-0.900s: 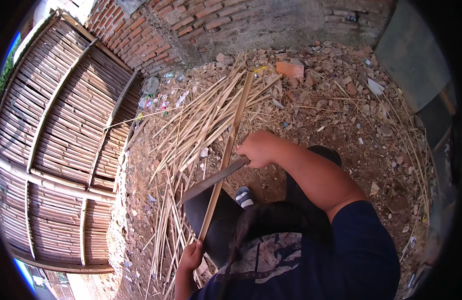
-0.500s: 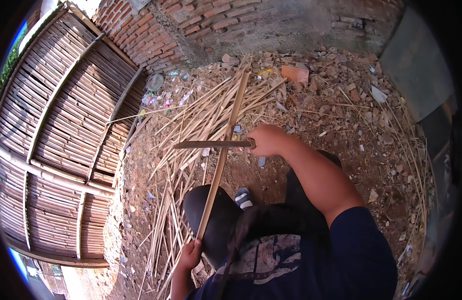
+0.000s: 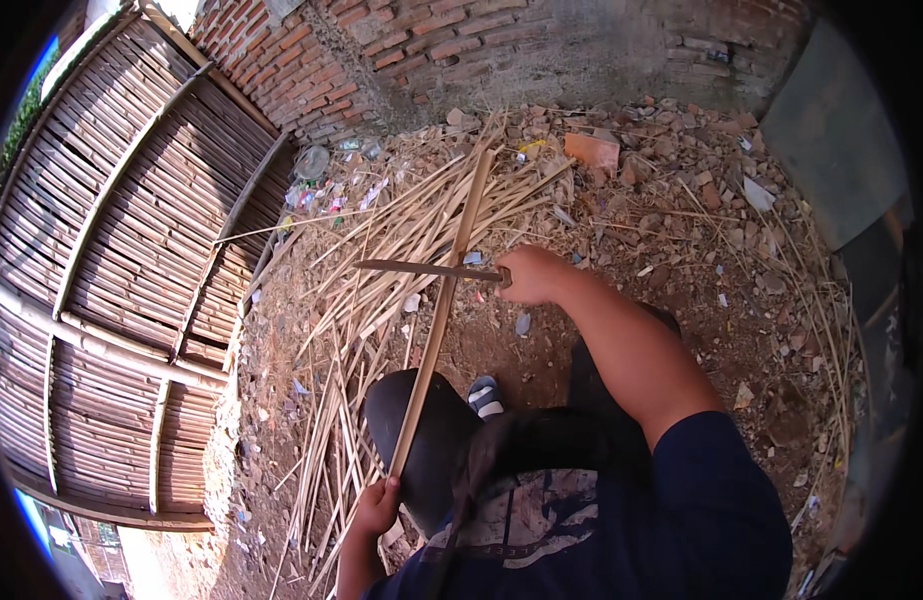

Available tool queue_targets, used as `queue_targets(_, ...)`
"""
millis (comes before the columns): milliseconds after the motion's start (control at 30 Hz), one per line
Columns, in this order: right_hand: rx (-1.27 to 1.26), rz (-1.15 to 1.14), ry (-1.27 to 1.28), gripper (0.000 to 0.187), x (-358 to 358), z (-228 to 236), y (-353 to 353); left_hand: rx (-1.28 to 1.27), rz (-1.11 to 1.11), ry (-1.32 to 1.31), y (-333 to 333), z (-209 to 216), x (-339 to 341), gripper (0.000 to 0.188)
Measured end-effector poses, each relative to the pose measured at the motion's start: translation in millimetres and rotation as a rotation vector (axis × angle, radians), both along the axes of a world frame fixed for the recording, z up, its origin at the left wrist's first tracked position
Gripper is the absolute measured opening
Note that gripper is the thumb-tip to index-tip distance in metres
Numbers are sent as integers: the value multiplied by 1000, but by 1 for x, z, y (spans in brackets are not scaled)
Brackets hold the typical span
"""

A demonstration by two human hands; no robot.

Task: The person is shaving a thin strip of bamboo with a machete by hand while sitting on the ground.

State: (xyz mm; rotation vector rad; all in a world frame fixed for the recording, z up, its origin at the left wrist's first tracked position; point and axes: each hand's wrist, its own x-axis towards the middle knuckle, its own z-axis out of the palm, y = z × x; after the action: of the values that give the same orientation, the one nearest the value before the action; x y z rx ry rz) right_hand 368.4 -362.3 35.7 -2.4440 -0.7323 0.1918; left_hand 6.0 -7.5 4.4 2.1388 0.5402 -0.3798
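My left hand [image 3: 380,508] is closed around the near end of a long bamboo strip [image 3: 429,375], which slants away from me over my left knee. The strip's far end lies above a pile of thin split bamboo. In my right hand [image 3: 532,274] is the handle of a machete [image 3: 427,268]; the fingers wrap it and hide most of the grip. Its dark, narrow blade points left and crosses the strip about halfway along. Whether the edge bites into the bamboo, I cannot tell.
Split bamboo slats [image 3: 402,235] lie heaped ahead and to the left of my knees. A bamboo-slat panel [image 3: 132,220] stands on the left, a brick wall [image 3: 432,45] at the back. Rubble [image 3: 672,185] and a broken orange tile [image 3: 592,151] cover the ground at far right.
The machete's blade has shifted slightly away from me along the strip, and its tip is tilted up a little more. My left hand keeps its hold in nearly the same place.
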Motion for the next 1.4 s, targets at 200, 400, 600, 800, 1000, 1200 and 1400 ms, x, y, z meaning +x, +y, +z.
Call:
queue_targets(200, -221, 292, -198, 20, -40, 20, 16, -103, -2, 34, 6, -4, 0, 49)
queue_targets(400, 34, -92, 46, 25, 12, -18, -6, -51, 1, -22, -2, -6, 5, 48)
queue_targets(600, -37, 2, -7, 22, -19, 16, 1, -156, 35, 75, 9, -5, -3, 45)
queue_targets(800, -196, 283, -167, 17, -37, 9, 25, -122, 24, 98, 10, 7, 1, 46)
queue_targets(1000, -145, -82, 37, 25, 12, -4, -6, -71, -19, 22, 17, -1, 7, 46)
queue_targets(1200, -125, 82, -60, 21, -25, 15, 9, -247, 81, 89, 10, -10, 3, 45)
queue_targets(1400, -238, 370, -265, 20, -47, 9, 26, -129, 15, 20, 12, -10, -5, 47)
